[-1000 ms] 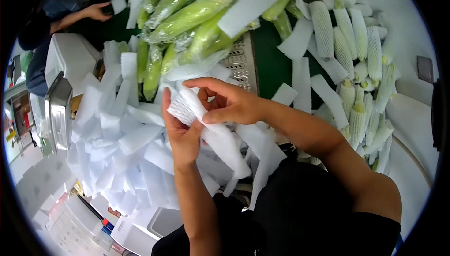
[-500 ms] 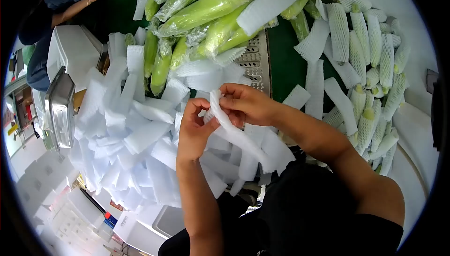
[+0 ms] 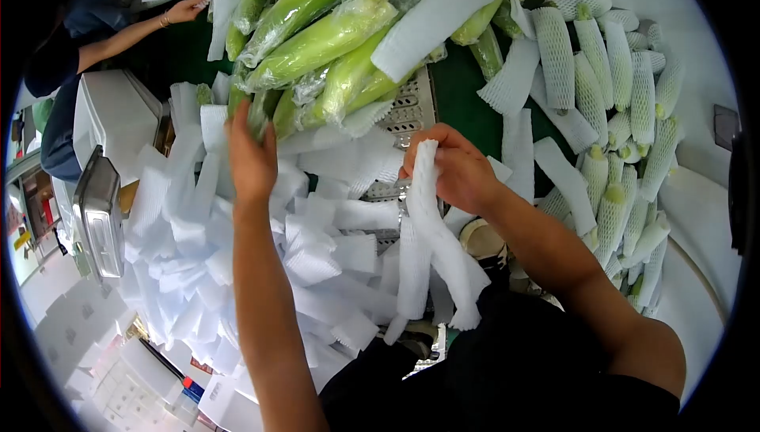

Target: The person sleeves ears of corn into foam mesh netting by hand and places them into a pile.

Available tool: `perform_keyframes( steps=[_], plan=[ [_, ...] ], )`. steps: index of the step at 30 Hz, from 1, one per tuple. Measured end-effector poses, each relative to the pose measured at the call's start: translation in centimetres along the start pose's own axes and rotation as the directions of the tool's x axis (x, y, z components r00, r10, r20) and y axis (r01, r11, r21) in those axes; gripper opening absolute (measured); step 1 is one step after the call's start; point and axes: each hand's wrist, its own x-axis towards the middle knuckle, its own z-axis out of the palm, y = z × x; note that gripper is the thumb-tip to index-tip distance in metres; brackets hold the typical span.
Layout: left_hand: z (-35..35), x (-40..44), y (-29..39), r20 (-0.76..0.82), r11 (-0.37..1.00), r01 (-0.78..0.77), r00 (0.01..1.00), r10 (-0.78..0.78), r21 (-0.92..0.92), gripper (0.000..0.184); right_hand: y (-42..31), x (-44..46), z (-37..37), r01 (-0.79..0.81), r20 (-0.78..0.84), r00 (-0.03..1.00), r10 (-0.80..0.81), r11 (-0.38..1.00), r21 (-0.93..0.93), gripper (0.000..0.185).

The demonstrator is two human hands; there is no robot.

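My right hand (image 3: 453,167) is closed on the upper end of a white foam net sleeve (image 3: 430,210), which hangs down toward my lap. At the lower edge of a pile of plastic-wrapped green vegetables (image 3: 324,52), my left hand (image 3: 253,151) reaches out with thumb and fingers apart, its fingertips against a green piece (image 3: 260,111). Whether it grips that piece is unclear. Many loose white foam sleeves (image 3: 190,274) lie heaped below and around my left forearm.
Several vegetables in foam nets (image 3: 625,139) are piled at the right. A perforated metal strip (image 3: 412,108) runs beside the green surface (image 3: 459,108). At the upper left, a co-worker's hands (image 3: 186,9) hold a white sleeve. A white box (image 3: 119,119) and metal tray (image 3: 99,214) stand at the left.
My left hand has let go of the foam sleeve and moved up and left to the wrapped vegetables. My right hand has moved slightly right with the sleeve. The co-worker's hands have shifted.
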Motion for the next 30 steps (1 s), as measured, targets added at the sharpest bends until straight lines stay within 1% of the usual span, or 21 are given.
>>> perform_keyframes(
  steps=[1,2,3,4,5,6,7,8,10,11,12,13,17,18,21,22,23,24,25,28,30],
  plan=[
    [-1.3,-1.9,2.6,-0.093,0.999,-0.013,0.996,0.009,-0.040,0.062,0.2,-0.2,0.2,-0.006,-0.002,1.000,0.006,1.000,-0.014,0.014],
    [-2.0,-3.9,4.3,-0.243,0.980,-0.181,0.950,0.195,0.079,0.069,0.2,-0.3,0.7,-0.023,0.007,1.000,0.023,1.000,-0.009,0.014],
    [-2.8,-5.0,7.2,-0.233,0.920,-0.383,0.890,0.391,0.077,0.053,0.1,-0.4,1.5,-0.052,0.026,0.998,0.052,0.999,-0.002,0.014],
    [-2.9,-7.0,10.0,-0.167,0.955,-0.293,0.941,0.295,0.035,0.038,0.2,-0.3,2.3,-0.089,0.054,0.995,0.088,0.996,0.002,0.014],
    [-3.6,-7.6,13.1,-0.104,0.921,-0.372,0.918,0.383,0.116,0.026,0.8,0.0,2.7,-0.092,0.120,0.989,0.087,0.995,0.043,0.015],
    [-2.0,-8.7,14.4,-0.224,0.915,-0.391,0.905,0.361,-0.103,0.022,1.3,0.7,3.1,-0.090,0.188,0.979,0.074,0.993,0.079,0.018],
    [-0.2,-10.2,15.3,-0.262,0.934,-0.246,0.949,0.178,-0.257,0.029,1.6,1.1,3.6,-0.085,0.246,0.968,0.054,0.990,0.115,0.020],
    [0.7,-11.0,16.0,-0.230,0.930,-0.132,0.972,0.053,-0.344,0.037,1.5,1.1,5.0,-0.090,0.081,0.992,0.094,0.995,-0.045,0.017],
    [1.7,-12.0,17.0,-0.273,0.951,-0.050,0.961,-0.038,-0.306,0.044,1.2,1.6,5.5,0.028,0.079,0.997,0.015,0.857,-0.515,0.018],
    [1.9,-12.2,17.1,-0.220,0.938,-0.021,0.974,-0.059,-0.346,0.050,1.1,1.6,5.5,0.138,0.143,0.988,-0.059,0.755,-0.641,0.017],
    [2.2,-12.3,17.6,-0.185,0.867,0.106,0.957,-0.221,-0.486,0.053,2.0,1.5,4.5,0.133,0.158,0.986,-0.046,0.784,-0.606,0.017],
    [2.0,-12.7,18.1,-0.049,0.728,0.185,0.956,-0.288,-0.660,0.053,3.0,1.3,3.4,0.204,0.157,0.978,-0.137,0.779,-0.592,0.018],
    [2.9,-11.8,18.3,-0.077,0.810,0.067,0.988,-0.137,-0.582,0.035,5.5,-0.7,-0.5,0.146,0.019,0.988,-0.150,0.912,-0.383,0.031],
    [2.3,-11.3,19.6,-0.119,0.849,0.065,0.982,-0.149,-0.525,0.030,5.5,-0.7,-1.8,0.062,-0.039,0.995,-0.090,0.885,-0.462,0.033],
    [2.3,-11.5,19.6,-0.196,0.866,0.020,0.971,-0.136,-0.500,0.022,-6.0,-1.0,6.4,-0.075,-0.076,0.997,0.010,0.328,-0.942,0.031],
    [1.9,-11.5,19.5,-0.192,0.845,0.034,0.968,-0.160,-0.534,0.022,-4.0,0.3,1.8,-0.296,-0.300,0.937,0.178,0.860,-0.415,0.039],
    [1.8,-11.8,19.1,-0.139,0.813,0.068,0.974,-0.181,-0.579,0.023,-4.8,0.5,0.2,-0.323,-0.169,0.938,0.303,0.940,-0.106,0.047],
    [1.7,-12.1,18.5,-0.090,0.779,0.104,0.975,-0.201,-0.618,0.025,-5.5,0.4,-0.7,-0.370,0.004,0.926,0.377,0.906,0.206,0.055],
    [1.4,-12.3,18.0,-0.063,0.809,0.073,0.989,-0.134,-0.583,0.029,-5.3,0.3,-0.8,-0.365,0.047,0.931,0.362,0.918,0.152,0.055],
    [0.9,-12.8,18.5,0.079,0.761,0.135,0.991,-0.109,-0.634,0.030,-2.4,1.2,0.9,-0.165,0.044,0.981,0.187,0.937,-0.308,0.060],
    [2.8,-13.7,18.4,-0.021,0.566,0.109,0.976,-0.218,-0.817,0.048,-3.5,0.5,2.2,-0.142,-0.112,0.989,0.097,0.844,-0.518,0.055]
  ],
)
